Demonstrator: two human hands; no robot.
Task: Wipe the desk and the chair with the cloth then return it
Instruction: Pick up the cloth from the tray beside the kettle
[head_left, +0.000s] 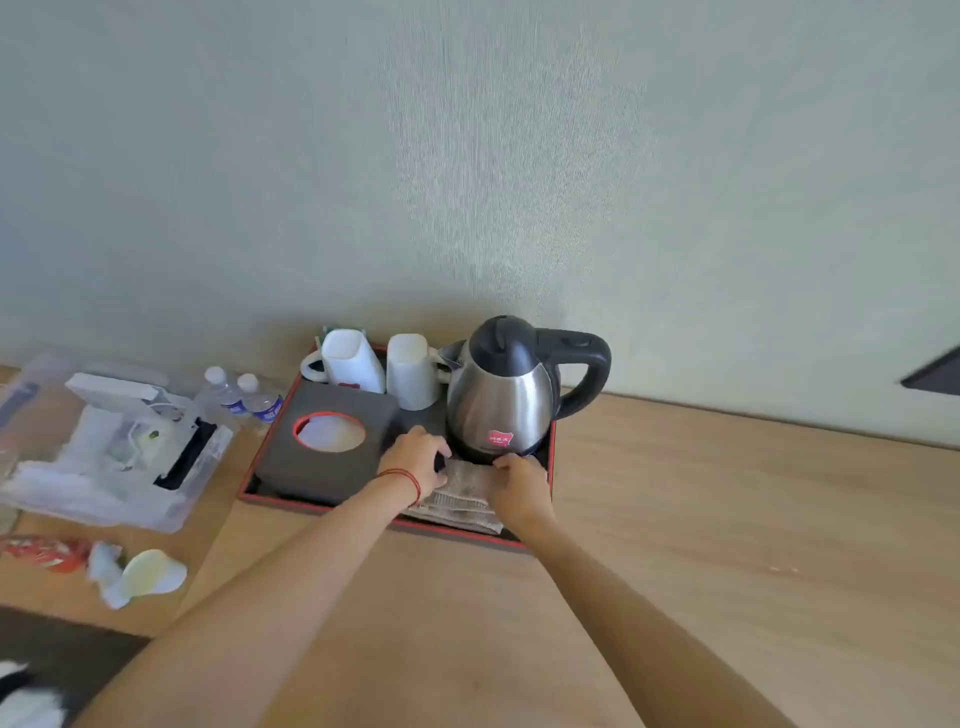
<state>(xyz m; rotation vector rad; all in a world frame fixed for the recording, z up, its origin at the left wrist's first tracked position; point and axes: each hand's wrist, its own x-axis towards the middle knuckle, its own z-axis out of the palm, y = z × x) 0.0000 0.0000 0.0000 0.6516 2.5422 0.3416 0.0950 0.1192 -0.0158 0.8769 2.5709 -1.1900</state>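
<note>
A folded grey-beige cloth (464, 493) lies at the front right corner of a dark tray with a red rim (270, 500), just in front of a steel kettle (501, 400). My left hand (415, 460) grips the cloth's left far corner; a red string is around that wrist. My right hand (519, 480) holds the cloth's right far edge. Both hands touch the cloth on the tray. The light wooden desk (701, 519) stretches to the right and towards me. No chair is in view.
On the tray stand two white mugs (384, 366) and a dark tissue box (324, 441). Two small water bottles (244, 397) and a clear plastic box of items (109, 447) sit to the left. Crumpled tissue and a red packet (47, 553) lie at the near left. A wall rises behind.
</note>
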